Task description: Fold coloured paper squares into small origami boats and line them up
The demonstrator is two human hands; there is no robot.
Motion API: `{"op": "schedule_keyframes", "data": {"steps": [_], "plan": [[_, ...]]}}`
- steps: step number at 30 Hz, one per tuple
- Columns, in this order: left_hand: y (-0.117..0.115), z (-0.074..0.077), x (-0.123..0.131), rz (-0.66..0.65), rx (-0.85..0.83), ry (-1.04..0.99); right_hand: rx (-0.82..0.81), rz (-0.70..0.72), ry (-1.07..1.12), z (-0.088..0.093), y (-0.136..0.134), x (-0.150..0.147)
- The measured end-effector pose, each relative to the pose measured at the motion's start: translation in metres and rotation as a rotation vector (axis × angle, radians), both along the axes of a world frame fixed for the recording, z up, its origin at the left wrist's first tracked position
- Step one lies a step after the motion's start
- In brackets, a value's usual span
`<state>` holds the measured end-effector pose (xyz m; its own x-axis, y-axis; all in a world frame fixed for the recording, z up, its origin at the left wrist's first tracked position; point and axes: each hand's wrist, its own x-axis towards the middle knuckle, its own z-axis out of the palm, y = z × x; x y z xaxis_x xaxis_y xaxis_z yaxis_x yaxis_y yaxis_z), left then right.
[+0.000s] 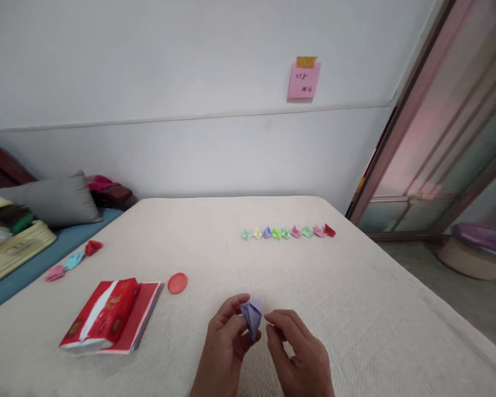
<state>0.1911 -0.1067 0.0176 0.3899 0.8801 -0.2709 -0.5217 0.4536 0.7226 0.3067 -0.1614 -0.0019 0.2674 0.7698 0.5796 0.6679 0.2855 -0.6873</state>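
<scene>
Low in the middle of the head view, my left hand (225,342) is closed around a small folded purple paper piece (253,316). Its pointed end faces down toward me, and creased flaps show on the near side. Just to the right, my right hand (300,353) has its thumb and finger curled together, tips close beside the paper with a narrow gap. Nothing shows between those fingertips. Farther back on the right lies a row of several small origami pieces (286,233) in green, yellow, purple, pink and red.
A red tissue pack (103,314) rests on a stack of coloured paper (143,317) at left. Near it lies a round red lid (177,283). Red, blue and pink folded papers (74,260) line the cloth-covered table's (198,220) left edge. A pink note (304,81) hangs on the wall.
</scene>
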Motion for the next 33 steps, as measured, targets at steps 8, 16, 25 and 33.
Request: {"op": "schedule_keyframes", "data": {"steps": [8, 16, 25, 33], "plan": [[-0.002, 0.003, 0.0, -0.098, 0.113, 0.036, -0.113, -0.012, 0.036, -0.002, 0.0, -0.004], [-0.003, -0.01, -0.001, -0.006, 0.527, 0.357, -0.158, 0.068, 0.236, 0.006, 0.002, -0.002], [-0.006, -0.008, 0.002, 0.009, 0.543, 0.366, -0.264, -0.008, 0.384, 0.008, 0.001, -0.003], [-0.005, -0.015, 0.004, 0.033, 0.498, 0.361, -0.292, -0.129, 0.394, 0.005, 0.001, -0.003]]}}
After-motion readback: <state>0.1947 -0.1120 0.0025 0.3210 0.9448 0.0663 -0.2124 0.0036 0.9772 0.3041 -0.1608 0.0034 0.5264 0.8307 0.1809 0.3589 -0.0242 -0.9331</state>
